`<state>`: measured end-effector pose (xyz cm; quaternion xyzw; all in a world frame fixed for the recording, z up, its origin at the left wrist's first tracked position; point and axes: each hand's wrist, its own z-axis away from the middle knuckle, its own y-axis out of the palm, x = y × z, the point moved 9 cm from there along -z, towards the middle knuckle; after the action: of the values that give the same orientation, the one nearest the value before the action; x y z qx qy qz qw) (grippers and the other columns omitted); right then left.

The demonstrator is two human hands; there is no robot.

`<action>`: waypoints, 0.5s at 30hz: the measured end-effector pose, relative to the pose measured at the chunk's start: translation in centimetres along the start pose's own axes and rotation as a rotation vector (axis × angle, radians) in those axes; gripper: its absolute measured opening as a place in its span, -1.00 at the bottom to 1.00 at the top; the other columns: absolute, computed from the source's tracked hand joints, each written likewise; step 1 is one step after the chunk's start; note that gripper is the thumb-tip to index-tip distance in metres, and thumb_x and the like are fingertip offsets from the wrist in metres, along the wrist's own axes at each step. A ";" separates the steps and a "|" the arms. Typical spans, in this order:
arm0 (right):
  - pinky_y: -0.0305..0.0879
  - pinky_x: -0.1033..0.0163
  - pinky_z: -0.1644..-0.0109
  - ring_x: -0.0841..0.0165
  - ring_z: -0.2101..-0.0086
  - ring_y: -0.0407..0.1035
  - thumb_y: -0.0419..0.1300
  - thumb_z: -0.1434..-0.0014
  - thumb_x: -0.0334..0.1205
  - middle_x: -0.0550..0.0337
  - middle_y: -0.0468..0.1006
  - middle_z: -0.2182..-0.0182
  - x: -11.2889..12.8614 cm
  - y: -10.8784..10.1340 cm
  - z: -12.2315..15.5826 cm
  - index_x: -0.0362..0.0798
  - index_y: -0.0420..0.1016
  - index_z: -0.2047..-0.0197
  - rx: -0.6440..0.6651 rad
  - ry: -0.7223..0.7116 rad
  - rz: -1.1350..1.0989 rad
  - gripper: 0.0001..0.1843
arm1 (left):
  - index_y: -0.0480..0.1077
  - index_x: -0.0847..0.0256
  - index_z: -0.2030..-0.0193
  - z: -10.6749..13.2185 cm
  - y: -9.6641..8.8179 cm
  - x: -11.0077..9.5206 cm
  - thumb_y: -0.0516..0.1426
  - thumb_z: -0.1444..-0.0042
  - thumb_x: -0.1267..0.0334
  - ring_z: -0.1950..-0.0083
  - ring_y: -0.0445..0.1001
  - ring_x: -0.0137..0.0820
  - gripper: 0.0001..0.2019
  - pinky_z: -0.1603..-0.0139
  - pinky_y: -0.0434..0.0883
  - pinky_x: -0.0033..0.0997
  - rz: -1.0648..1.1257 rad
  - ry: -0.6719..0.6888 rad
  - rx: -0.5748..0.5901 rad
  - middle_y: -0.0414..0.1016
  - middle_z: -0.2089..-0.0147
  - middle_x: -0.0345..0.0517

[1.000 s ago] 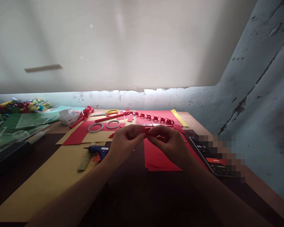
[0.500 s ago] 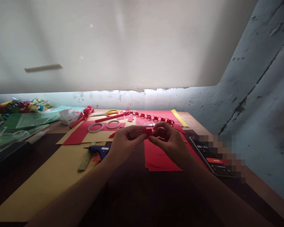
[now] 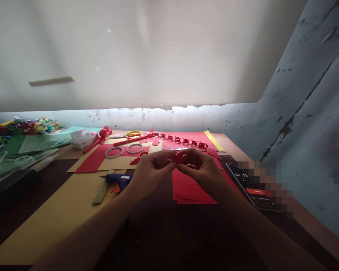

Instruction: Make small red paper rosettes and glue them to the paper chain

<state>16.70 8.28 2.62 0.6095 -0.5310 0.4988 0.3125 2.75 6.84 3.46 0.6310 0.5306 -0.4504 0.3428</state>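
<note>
A small piece of red paper [image 3: 177, 159] is pinched between the fingertips of both hands, raised over the table. My left hand [image 3: 151, 167] grips its left side with thumb and fingers. On the other side, my right hand [image 3: 202, 165] is closed on the same piece. Sheets of red paper [image 3: 193, 190] lie beneath my right hand. To the left of my left hand rests a blue glue gun [image 3: 120, 180] on a greenish strip [image 3: 101, 192]. Red paper scraps [image 3: 135, 161] sit just behind my left hand.
A red paper chain [image 3: 183, 140], yellow-handled scissors [image 3: 132, 134], two rings [image 3: 114, 152] and a red rolled stick [image 3: 130, 140] lie farther back. A phone [image 3: 252, 188] is at the right. Yellow card [image 3: 53, 222] covers the left. A white panel [image 3: 158, 56] hangs overhead.
My right hand's fingers have lowered and closed in on the red paper, bringing both hands' fingertips closer together. The things on the table have not moved.
</note>
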 end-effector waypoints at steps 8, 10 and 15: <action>0.45 0.06 0.01 0.20 0.12 0.56 0.39 -0.10 -0.17 0.12 0.66 0.19 0.2 0.2 0.0 0.02 0.57 0.11 0.006 0.018 -0.002 -0.73 | 0.59 0.21 -0.04 0.0 -0.1 0.0 0.27 -0.13 0.29 0.16 0.64 -0.25 -0.69 0.22 0.54 -0.42 -0.033 -0.037 -0.004 0.67 0.30 -0.08; 0.45 0.07 0.01 0.21 0.12 0.56 0.39 -0.10 -0.15 0.12 0.67 0.19 0.3 0.2 0.1 0.02 0.57 0.11 0.001 0.018 -0.002 -0.73 | 0.59 0.21 -0.05 0.0 0.0 0.1 0.27 -0.14 0.29 0.18 0.64 -0.27 -0.68 0.24 0.52 -0.44 -0.038 -0.047 0.006 0.68 0.29 -0.07; 0.46 0.10 0.01 0.23 0.12 0.57 0.38 -0.13 -0.12 0.12 0.68 0.18 0.5 0.2 0.0 0.02 0.58 0.12 0.003 -0.007 -0.010 -0.75 | 0.57 0.23 -0.09 0.1 0.4 0.2 0.26 -0.13 0.32 0.17 0.64 -0.26 -0.64 0.26 0.51 -0.44 -0.040 -0.063 0.034 0.69 0.25 -0.04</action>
<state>16.47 8.01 3.06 0.6144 -0.5284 0.4958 0.3121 3.14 6.75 3.24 0.6116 0.5240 -0.4858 0.3395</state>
